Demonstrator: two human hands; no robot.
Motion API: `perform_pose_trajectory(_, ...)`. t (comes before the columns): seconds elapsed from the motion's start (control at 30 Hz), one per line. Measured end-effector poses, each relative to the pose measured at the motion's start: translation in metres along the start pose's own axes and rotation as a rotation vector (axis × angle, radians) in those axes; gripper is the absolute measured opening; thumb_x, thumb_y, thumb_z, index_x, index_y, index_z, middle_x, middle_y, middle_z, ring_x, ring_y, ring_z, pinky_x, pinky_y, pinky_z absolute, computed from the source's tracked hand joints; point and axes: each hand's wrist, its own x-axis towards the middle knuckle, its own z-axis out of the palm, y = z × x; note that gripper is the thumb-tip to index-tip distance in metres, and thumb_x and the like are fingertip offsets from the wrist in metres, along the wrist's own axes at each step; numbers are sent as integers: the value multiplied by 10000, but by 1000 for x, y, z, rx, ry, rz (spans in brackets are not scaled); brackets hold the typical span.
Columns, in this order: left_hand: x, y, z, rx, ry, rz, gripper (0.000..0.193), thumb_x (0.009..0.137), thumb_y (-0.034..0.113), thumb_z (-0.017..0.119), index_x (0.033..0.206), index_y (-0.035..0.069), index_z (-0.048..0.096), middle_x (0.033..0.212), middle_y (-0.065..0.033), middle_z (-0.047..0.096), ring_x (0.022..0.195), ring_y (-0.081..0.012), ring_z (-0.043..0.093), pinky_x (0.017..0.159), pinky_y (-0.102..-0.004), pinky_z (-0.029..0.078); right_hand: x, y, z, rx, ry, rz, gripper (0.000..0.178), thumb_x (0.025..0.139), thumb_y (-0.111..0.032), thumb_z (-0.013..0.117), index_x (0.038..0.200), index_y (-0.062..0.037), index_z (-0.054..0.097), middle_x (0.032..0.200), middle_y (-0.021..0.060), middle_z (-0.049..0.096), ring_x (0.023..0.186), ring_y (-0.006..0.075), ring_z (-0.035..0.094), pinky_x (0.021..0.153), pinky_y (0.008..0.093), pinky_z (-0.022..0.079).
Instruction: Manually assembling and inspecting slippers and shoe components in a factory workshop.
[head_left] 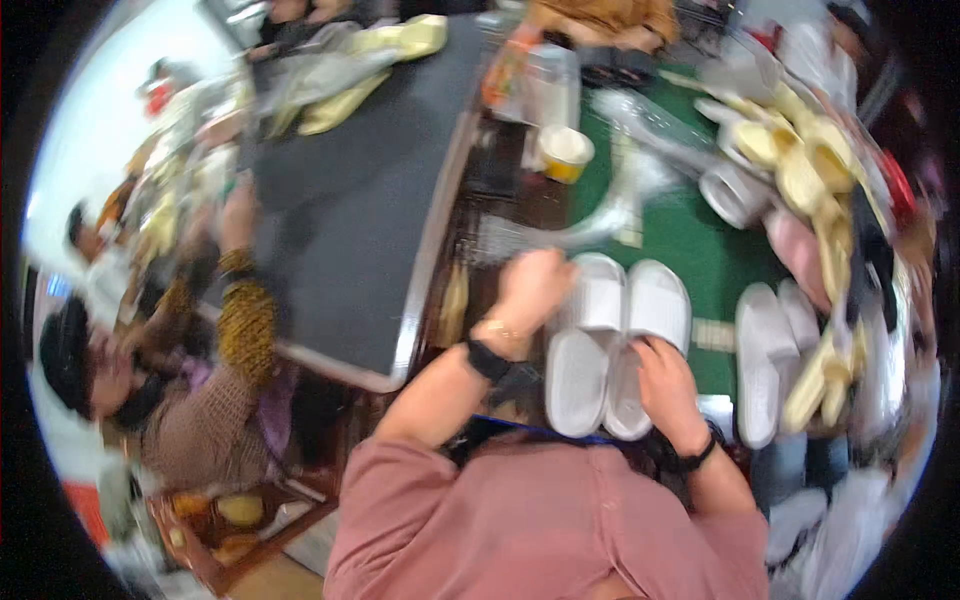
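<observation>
A pair of white slide slippers lies side by side in front of me, the left slipper [577,385] and the right slipper [660,300], straps toward the far side. My left hand [535,292] is beside the left slipper's strap; its bent fingers are blurred, and whether they hold anything does not show. At the right slipper, the curled fingers of my right hand [667,385] are on the opening just below the strap, gripping there. Both my wrists carry dark bands.
Another pair of white slippers [758,370] lies to the right, near a pile of cream slippers [800,165]. Clear plastic bags [650,125] and a yellow-white cup [565,155] are on the green surface [665,225]. A co-worker [215,400] works left, along a dark belt-like table [350,220].
</observation>
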Motion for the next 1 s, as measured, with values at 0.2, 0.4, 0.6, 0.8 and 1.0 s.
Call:
perform_pose_trajectory(0.2, 27, 10, 25, 11, -55, 50, 206, 682, 133, 637, 789, -32, 699, 787, -244, 672, 786, -388, 684, 698, -453, 564, -27, 8, -12, 10, -89, 92, 390, 786, 24, 565, 1176, 29, 557, 1264, 253, 529, 1169, 419, 505, 995, 457, 404)
perform_pose_trajectory(0.4, 12, 8, 29, 69, 39, 98, 129, 696, 35, 639, 801, 10, 708, 800, -197, 688, 779, -340, 702, 664, -423, 576, -29, 4, -19, 55, -103, 57, 344, 797, 35, 544, 1139, 43, 577, 1239, 242, 556, 1149, 409, 529, 984, 451, 418)
perform_pose_trajectory(0.6, 13, 19, 29, 103, -48, 133, 131, 758, 104, 610, 795, 34, 714, 821, -187, 693, 781, -343, 698, 675, -432, 569, -36, 14, -30, -3, -23, 71, 279, 761, 23, 599, 1035, -6, 643, 1114, 203, 619, 1025, 390, 589, 899, 452, 467)
perform_pose_trajectory(0.8, 20, 3, 16, 195, -46, 0, 261, 788, 241, 639, 786, -12, 702, 815, -252, 668, 794, -394, 673, 698, -481, 548, 7, 24, -48, 139, 154, 141, 79, 806, 7, 643, 880, -17, 657, 821, 136, 636, 722, 315, 618, 638, 369, 494)
perform_pose_trajectory(1.0, 26, 15, 25, 169, 4, 142, 304, 780, 283, 682, 761, -20, 688, 781, -242, 659, 776, -408, 660, 709, -474, 541, 43, 80, -52, 86, 189, 404, 112, 856, -124, 615, 885, -27, 662, 813, 154, 639, 730, 337, 633, 646, 396, 501)
